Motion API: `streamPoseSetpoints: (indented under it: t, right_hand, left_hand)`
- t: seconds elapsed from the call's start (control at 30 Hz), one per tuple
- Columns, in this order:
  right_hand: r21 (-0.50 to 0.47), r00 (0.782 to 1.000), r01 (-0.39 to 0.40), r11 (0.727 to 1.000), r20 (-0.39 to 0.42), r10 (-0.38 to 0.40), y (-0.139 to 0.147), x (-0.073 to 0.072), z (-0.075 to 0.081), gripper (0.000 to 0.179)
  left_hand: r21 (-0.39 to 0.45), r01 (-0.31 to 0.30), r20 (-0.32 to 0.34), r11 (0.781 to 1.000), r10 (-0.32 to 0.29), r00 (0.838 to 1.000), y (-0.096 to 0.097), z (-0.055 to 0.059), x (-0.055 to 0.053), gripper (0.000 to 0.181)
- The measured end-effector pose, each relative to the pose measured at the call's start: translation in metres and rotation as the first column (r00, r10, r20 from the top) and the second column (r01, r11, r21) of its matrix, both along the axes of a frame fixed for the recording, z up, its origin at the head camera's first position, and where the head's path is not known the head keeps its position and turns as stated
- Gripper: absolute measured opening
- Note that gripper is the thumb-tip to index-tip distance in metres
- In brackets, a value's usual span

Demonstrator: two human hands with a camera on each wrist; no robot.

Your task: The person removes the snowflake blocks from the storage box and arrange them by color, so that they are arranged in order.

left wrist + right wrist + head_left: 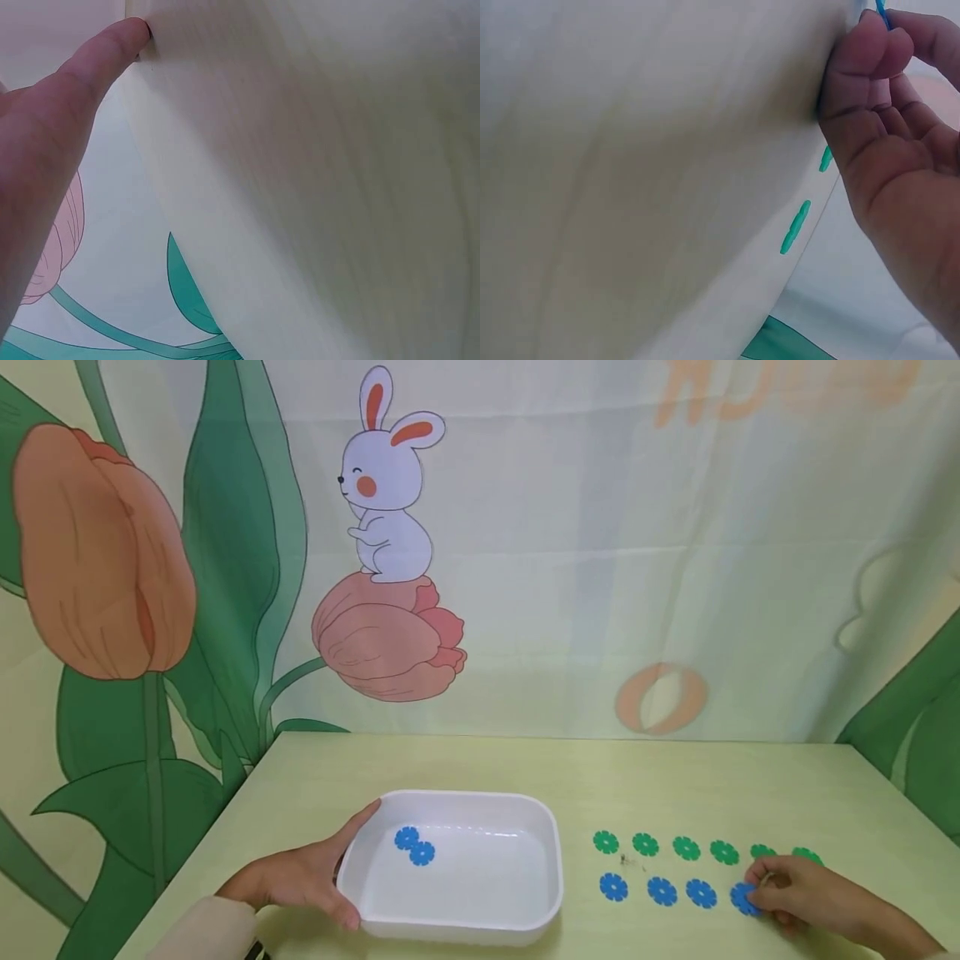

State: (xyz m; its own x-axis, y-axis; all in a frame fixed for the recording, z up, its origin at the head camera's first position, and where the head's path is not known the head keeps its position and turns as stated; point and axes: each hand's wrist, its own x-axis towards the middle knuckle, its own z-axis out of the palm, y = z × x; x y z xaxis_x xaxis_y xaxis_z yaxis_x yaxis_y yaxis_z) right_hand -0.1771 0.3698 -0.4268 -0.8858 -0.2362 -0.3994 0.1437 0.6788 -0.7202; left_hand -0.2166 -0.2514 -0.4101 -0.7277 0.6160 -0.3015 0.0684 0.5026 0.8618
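Note:
In the head view my left hand (307,872) holds the left end of a white plastic tray (551,860), thumb at the near corner and a finger along the far one. Two blue snowflake discs (422,853) lie in the tray, partly overlapping. To the right, my right hand (813,893) pinches another blue snowflake disc (742,900) between thumb and finger. Its thin blue edge (881,10) shows at the fingertips in the right wrist view. Left of that hand, several blue snowflake discs (662,891) lie in a row.
Behind the blue row runs a row of green snowflake discs (686,847), the rightmost partly hidden by my right hand. A pale green table (465,764) carries everything, and a printed cloth (562,568) with a rabbit and tulips hangs at its back edge.

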Motion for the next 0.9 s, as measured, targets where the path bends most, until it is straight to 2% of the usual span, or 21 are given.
streamPoseSetpoints:
  t: [0.23,0.63,0.9]
  right_hand:
    - [0.031,1.000,-0.005,0.999,-0.004,0.006,-0.007,-0.002,0.003,0.013]
    - [0.119,0.999,0.039,0.992,-0.014,-0.038,-0.012,-0.004,0.003,0.012]
    - [0.235,0.995,0.100,0.967,-0.011,-0.101,-0.017,-0.004,0.000,0.010]
  left_hand:
    - [0.021,-0.003,0.010,1.000,0.003,1.000,-0.004,-0.001,0.001,0.133]
    - [0.075,0.021,0.030,0.997,-0.023,0.999,-0.003,-0.001,0.001,0.133]
    - [0.064,0.026,0.023,0.998,-0.028,0.999,-0.001,-0.001,0.002,0.135]
